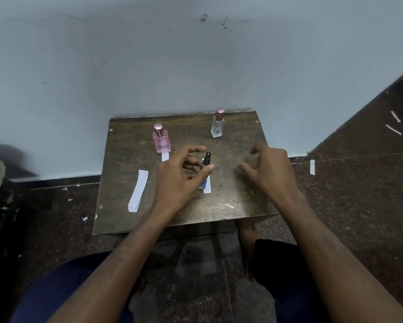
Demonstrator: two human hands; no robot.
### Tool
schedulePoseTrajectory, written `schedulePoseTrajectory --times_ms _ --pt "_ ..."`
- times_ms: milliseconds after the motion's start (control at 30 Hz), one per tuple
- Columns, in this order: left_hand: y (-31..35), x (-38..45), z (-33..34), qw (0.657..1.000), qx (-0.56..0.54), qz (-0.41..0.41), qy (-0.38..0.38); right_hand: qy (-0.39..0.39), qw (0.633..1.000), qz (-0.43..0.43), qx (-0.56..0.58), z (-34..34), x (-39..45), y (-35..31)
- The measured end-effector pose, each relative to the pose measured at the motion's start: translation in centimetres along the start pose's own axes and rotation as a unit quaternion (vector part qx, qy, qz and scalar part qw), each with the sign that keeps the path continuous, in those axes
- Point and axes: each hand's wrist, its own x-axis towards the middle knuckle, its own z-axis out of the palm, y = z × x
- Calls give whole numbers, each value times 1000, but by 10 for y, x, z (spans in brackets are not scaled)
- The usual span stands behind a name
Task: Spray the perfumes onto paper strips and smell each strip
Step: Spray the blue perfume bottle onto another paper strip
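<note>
On a small dark wooden table [230,201], my left hand [179,176] curls around a small blue perfume bottle with a black sprayer [206,159], thumb against its side. A white paper strip [207,186] lies under that bottle. My right hand [268,169] hovers to the right with fingers apart, holding nothing. A pink perfume bottle [161,139] stands at the back left on another strip [165,156]. A clear bottle with a dark pink cap [218,123] stands at the back right. A stack of paper strips [138,191] lies at the left.
The table stands against a pale blue wall [196,66]. Used strips [312,167] and paper scraps lie on the dark speckled floor [359,194] around it. My knees and a bare foot [248,231] sit below the table's near edge.
</note>
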Motion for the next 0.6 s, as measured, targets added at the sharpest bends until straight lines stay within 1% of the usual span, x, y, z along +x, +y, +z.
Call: schedulePoseTrajectory --times_ms 33,67,100,133,167,233,333,467,600 --pt "0 0 1 1000 -5 -6 -2 37 999 -25 16 -5 -1 -7" --pt "0 -1 2 1000 -10 -12 -3 65 995 -46 63 -10 -4 -15" --pt "0 -1 3 1000 -12 -15 -5 69 987 -56 133 -13 -8 -25" --pt "0 -2 3 1000 -10 -17 -10 46 976 -51 205 -13 -12 -34" --pt "0 -2 4 1000 -5 -16 -16 6 963 -36 266 -11 -15 -41" --pt "-2 -2 5 999 4 -12 -30 -60 938 -2 341 -3 -19 -49" --pt "-2 -2 6 999 8 -6 -38 -87 912 24 401 6 -17 -50" --pt "0 -2 5 999 -1 -25 -42 -110 886 24 450 8 -13 -46" --pt "0 -2 4 997 -25 -55 -56 -114 880 2 461 6 -12 -43"
